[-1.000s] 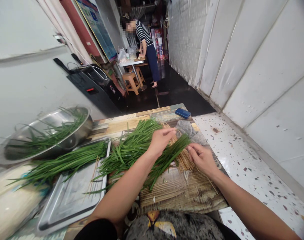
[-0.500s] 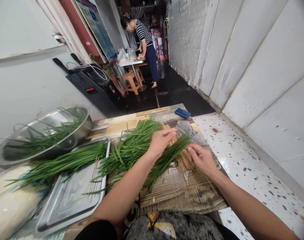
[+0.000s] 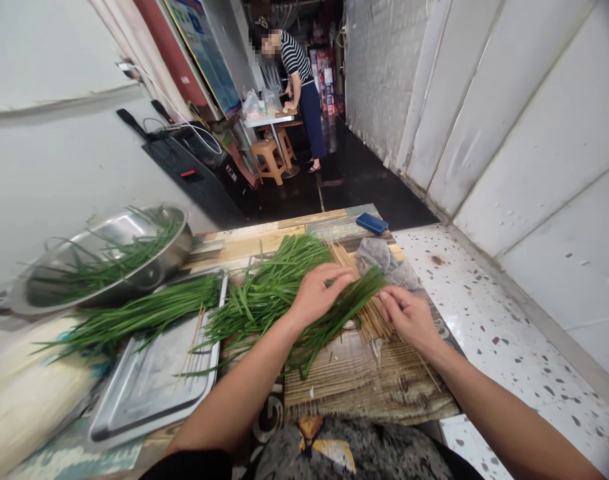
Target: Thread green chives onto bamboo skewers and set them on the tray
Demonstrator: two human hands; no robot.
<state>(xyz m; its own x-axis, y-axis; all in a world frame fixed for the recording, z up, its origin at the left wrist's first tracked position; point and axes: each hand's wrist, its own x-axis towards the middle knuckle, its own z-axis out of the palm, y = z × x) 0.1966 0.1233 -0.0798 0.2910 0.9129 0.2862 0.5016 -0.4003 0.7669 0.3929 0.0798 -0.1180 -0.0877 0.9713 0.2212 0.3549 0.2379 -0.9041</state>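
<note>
My left hand (image 3: 318, 293) curls over a bundle of green chives (image 3: 347, 303), its fingers bent and the thumb along the near side. At the bundle's right end, my right hand (image 3: 408, 319) is closed in a pinch; what lies between the fingertips is too small to make out. Beneath and beyond the hands lie many thin bamboo skewers (image 3: 377, 323). A loose heap of chives (image 3: 269, 280) lies left of my left hand. Farther left, a metal tray (image 3: 157, 383) holds more chives (image 3: 169, 307) and a few skewers.
A steel basin (image 3: 171, 250) with more greens stands at the left, behind a pale plastic-wrapped bundle (image 3: 29, 400). A grey cloth (image 3: 384, 260) and a blue box-like object (image 3: 372, 223) lie at the table's far right. Farther back, a person (image 3: 304, 87) bends over a small table (image 3: 269, 121) near stools (image 3: 267, 160).
The left hand has lowered slightly onto the bundle, with its fingers more bent over it. The right hand stays pinched at the bundle's end. The whole view has shifted slightly.
</note>
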